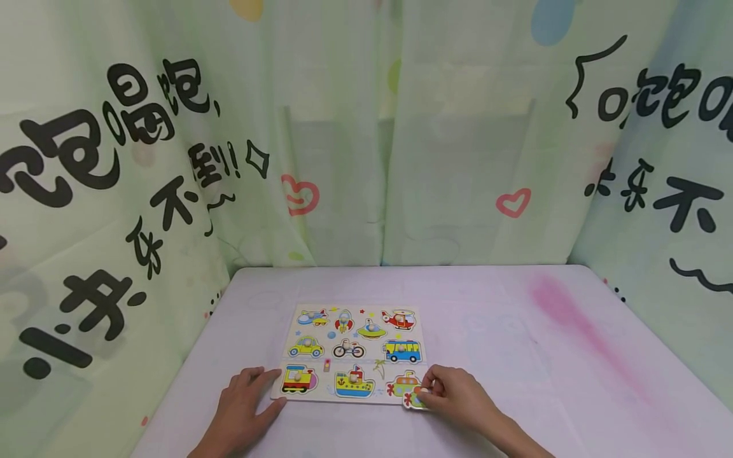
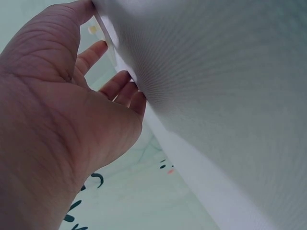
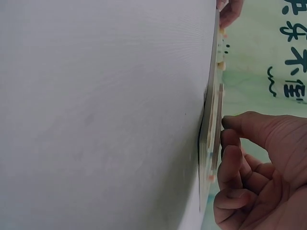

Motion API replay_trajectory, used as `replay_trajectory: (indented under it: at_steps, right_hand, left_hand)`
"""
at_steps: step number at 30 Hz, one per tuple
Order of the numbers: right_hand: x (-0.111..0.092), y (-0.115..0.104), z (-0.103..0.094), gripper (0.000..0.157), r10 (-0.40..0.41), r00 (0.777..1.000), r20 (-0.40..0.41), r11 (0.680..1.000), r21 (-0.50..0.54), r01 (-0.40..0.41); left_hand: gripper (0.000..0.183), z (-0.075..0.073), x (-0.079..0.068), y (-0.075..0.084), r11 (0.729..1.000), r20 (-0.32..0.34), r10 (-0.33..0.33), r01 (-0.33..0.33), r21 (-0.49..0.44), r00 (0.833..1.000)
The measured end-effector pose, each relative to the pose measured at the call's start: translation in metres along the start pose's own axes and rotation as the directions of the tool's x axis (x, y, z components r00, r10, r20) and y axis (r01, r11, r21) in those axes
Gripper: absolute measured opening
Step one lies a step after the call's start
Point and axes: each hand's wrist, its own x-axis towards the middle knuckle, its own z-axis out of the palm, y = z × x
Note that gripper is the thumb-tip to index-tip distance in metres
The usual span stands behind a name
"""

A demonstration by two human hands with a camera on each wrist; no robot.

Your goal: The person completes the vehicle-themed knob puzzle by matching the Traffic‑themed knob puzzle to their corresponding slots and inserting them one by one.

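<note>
A wooden peg puzzle board point(image 1: 326, 366) lies on the table, with vehicle pieces such as a blue bus point(image 1: 403, 350), a boat point(image 1: 354, 383) and a train point(image 1: 298, 379) in their places. My right hand point(image 1: 458, 395) pinches a submarine puzzle piece point(image 1: 409, 400) over the board's near right corner, just below a matching submarine picture point(image 1: 403, 383). Seen edge-on in the right wrist view, the piece point(image 3: 218, 129) lies close along the board point(image 3: 206, 139). At the board's near left corner, my left hand point(image 1: 243, 407) rests with fingers spread, thumb and index tip at the edge.
The table point(image 1: 492, 331) has a light cloth with a pink smear point(image 1: 572, 318) at the right. Pale green curtains point(image 1: 343, 146) with black lettering and hearts hang along its back and both sides.
</note>
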Motion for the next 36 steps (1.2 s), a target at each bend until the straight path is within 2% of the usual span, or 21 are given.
replay_trajectory:
  at_steps: [20,36]
  right_hand:
    - [0.024,-0.014,0.012,0.017,-0.04,0.999,0.021,0.999,-0.037,0.04]
    - [0.03,-0.012,0.018,0.016,0.02,0.998,0.057,1.0,0.0,-0.02]
  left_hand:
    - [0.058,-0.001,0.0,-0.002,1.0,0.014,-0.006,0.006,-0.001,1.0]
    - [0.058,0.001,0.002,-0.001,1.0,0.014,0.011,-0.011,-0.002,1.0]
